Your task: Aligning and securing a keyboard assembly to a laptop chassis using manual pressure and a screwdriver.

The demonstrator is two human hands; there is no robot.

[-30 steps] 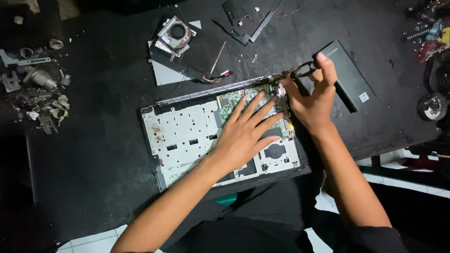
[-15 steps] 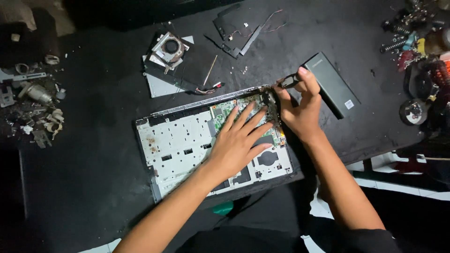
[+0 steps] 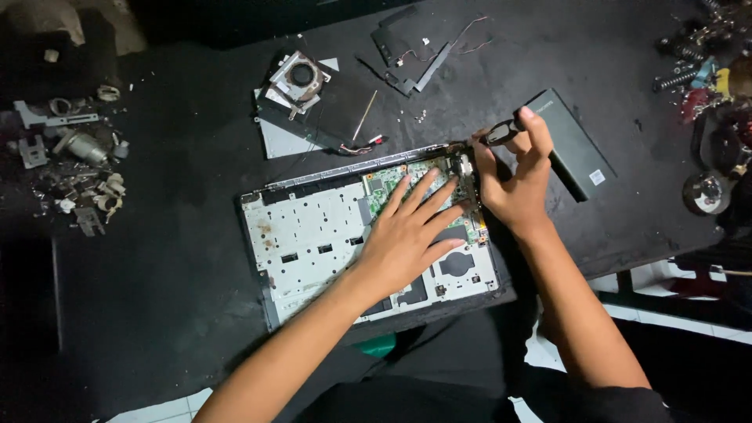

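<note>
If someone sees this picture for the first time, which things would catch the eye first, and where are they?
First comes the opened laptop base in the middle of the dark table, its pale metal frame and green circuit board bare. The left hand lies flat with spread fingers on it, while the right hand grips a dark tool at the base's far right corner. Behind, a removed cooling fan rests on a dark panel; small metal parts lie scattered at far left.

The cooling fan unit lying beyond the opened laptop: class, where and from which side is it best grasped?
Probably grip the cooling fan by its flat metal outer frame, coming from above across opposite edges. It lies flat, face up, and its open round centre offers no hold.
</note>
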